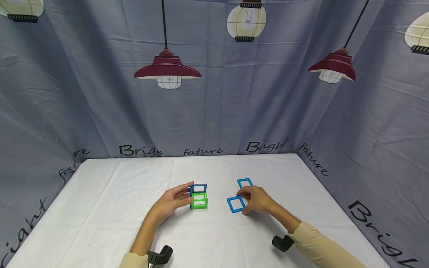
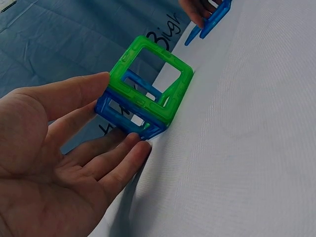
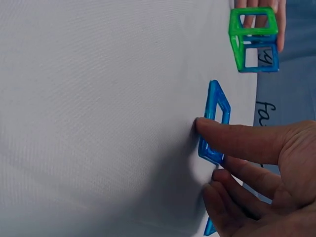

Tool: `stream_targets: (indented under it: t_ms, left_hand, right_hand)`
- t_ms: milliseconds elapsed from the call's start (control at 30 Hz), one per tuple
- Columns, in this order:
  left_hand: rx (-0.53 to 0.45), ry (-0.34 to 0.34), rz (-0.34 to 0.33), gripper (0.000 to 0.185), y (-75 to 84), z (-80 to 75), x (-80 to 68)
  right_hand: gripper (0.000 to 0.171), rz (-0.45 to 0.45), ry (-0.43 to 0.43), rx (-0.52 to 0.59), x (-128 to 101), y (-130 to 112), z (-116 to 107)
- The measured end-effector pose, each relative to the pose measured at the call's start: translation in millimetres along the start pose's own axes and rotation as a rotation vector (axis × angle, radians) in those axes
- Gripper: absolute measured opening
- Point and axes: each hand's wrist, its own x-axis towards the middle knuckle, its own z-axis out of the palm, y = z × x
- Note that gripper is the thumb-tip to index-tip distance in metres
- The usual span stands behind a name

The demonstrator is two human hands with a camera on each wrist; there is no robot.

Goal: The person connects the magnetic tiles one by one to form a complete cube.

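A cube of green and blue magnetic tiles [image 1: 199,207] stands on the table, its frames hollow in the middle. My left hand [image 1: 169,204] is at its left side, thumb at a green edge and the other fingers extended along the blue side, as the left wrist view shows. To the right, my right hand [image 1: 257,200] pinches a blue square magnetic tile [image 3: 211,106] between thumb and forefinger, tilted at the tabletop. Another blue tile [image 3: 211,228] is partly hidden by the lower fingers in the right wrist view.
A white cloth covers the table [image 1: 100,208]. Grey-blue curtain [image 1: 214,111] printed with lamps and lettering hangs behind and along both sides. Dark wrist devices [image 1: 161,256] are worn at both sleeves.
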Motion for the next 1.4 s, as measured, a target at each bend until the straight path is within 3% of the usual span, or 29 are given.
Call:
stream_targets:
  t_ms: [367,1400]
  left_hand:
    - [0.021,0.008,-0.015,0.064,1.6,0.0,-0.4]
    - [0.032,0.02,-0.021,0.063,1.4,0.8,0.7]
  right_hand:
    - [0.054,0.03,0.017,0.006,3,-10,4]
    - [0.053,-0.014,0.042,-0.019,35,-52,38]
